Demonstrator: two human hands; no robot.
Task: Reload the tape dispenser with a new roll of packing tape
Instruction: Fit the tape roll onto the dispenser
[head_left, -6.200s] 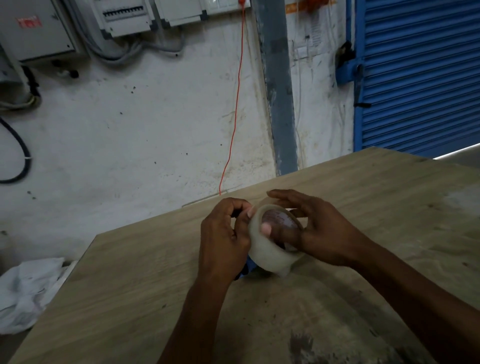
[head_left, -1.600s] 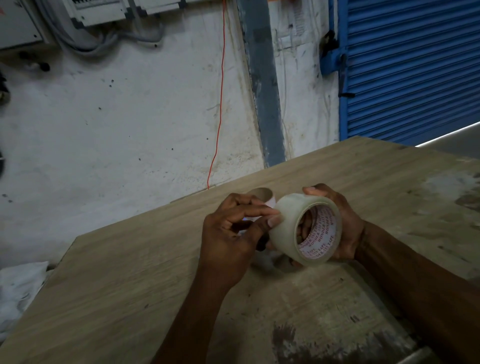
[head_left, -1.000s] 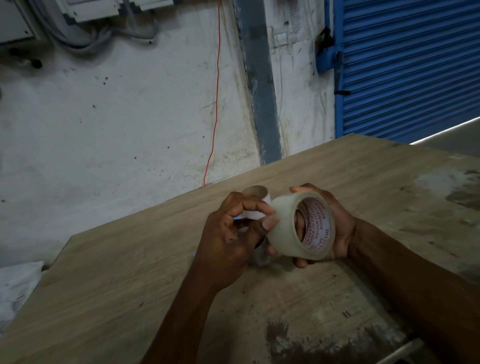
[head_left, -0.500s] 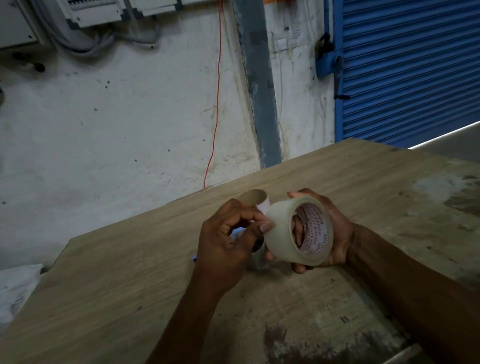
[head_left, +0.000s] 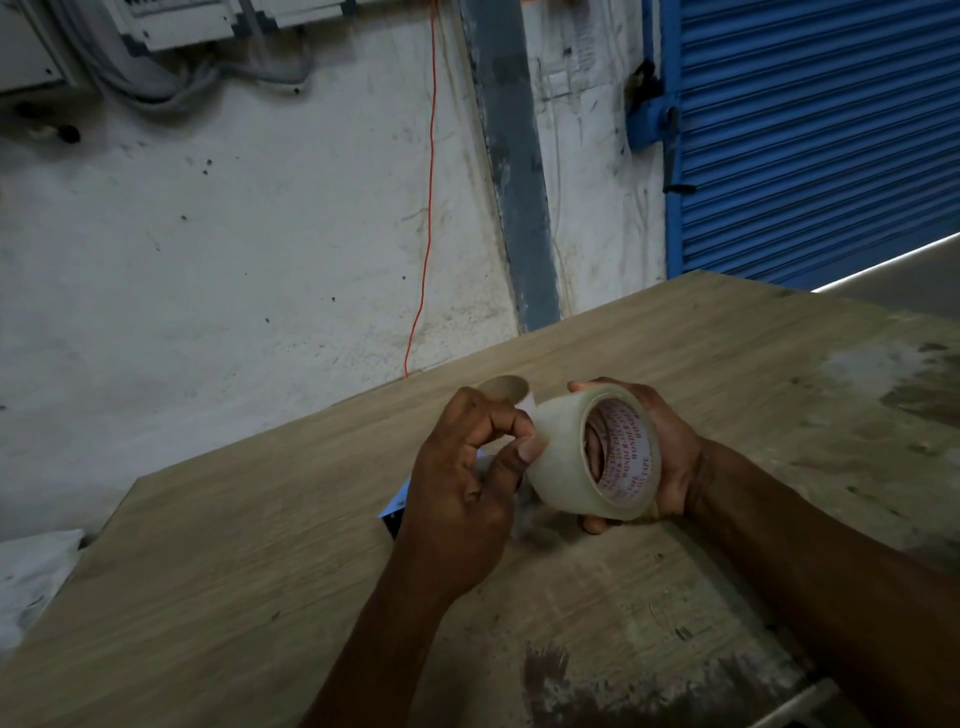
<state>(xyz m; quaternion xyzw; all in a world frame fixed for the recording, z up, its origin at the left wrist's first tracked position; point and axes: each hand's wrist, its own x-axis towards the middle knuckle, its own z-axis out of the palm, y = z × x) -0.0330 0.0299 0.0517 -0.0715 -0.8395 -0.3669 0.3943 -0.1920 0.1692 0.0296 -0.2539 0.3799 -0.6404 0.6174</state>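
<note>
A full roll of clear packing tape (head_left: 566, 457) with red print on its core is held just above the wooden table (head_left: 260, 571). My right hand (head_left: 660, 457) grips the roll, fingers through its core. My left hand (head_left: 462, 478) has its thumb and curled fingers picking at the roll's outer surface. Under my left hand a blue part of the tape dispenser (head_left: 396, 506) shows on the table; most of it is hidden. An empty cardboard core (head_left: 504, 392) stands just behind my left hand.
The table's far edge runs diagonally, with a white wall and an orange cord (head_left: 426, 218) behind it. A blue roller shutter (head_left: 821, 130) is at the right. White plastic bags (head_left: 31, 582) lie off the table's left edge.
The roll has stayed in my right hand and turned slightly, its core now facing me more. My left thumb keeps picking at the roll's surface. The view has shifted a little.
</note>
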